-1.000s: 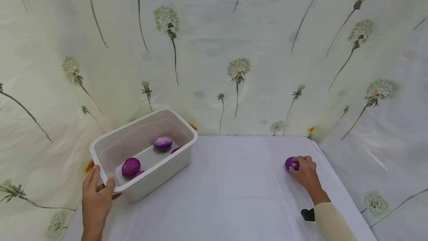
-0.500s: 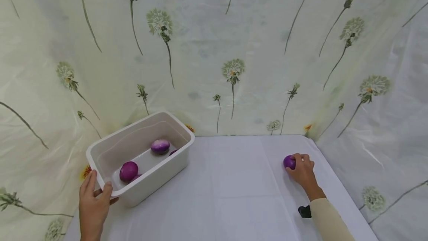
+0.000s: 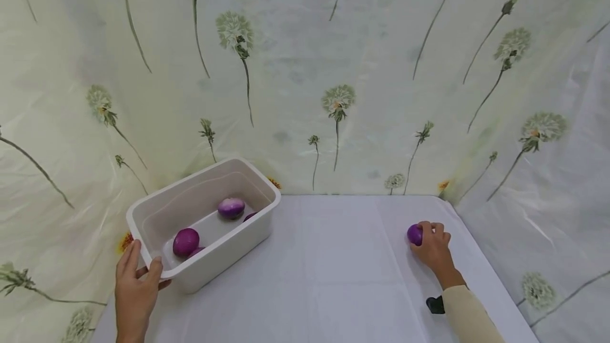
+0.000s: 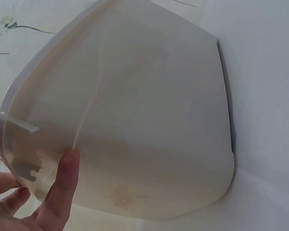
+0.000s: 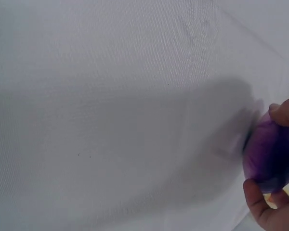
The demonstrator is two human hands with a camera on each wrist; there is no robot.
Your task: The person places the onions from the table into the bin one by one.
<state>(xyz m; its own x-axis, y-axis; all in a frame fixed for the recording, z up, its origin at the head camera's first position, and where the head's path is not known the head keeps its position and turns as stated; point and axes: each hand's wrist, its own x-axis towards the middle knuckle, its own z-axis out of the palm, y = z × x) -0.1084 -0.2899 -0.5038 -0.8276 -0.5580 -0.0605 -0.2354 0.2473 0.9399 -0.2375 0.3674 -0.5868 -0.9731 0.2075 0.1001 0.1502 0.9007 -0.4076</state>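
Observation:
My right hand [image 3: 432, 250] holds a glossy purple red onion [image 3: 415, 234] at the right side of the table. In the right wrist view, thumb and fingers curl around this onion [image 5: 267, 156], which appears to sit on or just over the cloth. My left hand [image 3: 135, 295] grips the near left corner of a white plastic bin [image 3: 224, 253]. The left wrist view has the thumb against the bin's wall [image 4: 149, 110] and the other fingers at its rim. Inside the bin lie several red onions [image 3: 186, 242], some partly hidden by the front wall.
A white cloth [image 3: 329, 263] covers the table. Behind and beside it hangs a pale curtain [image 3: 286, 68] printed with dandelions. A small black object [image 3: 435, 305] shows beside the right sleeve [image 3: 469, 314].
The head view shifts slightly back and forth. My right hand stays around the onion with a small change in finger position, and my left hand keeps its hold on the bin.

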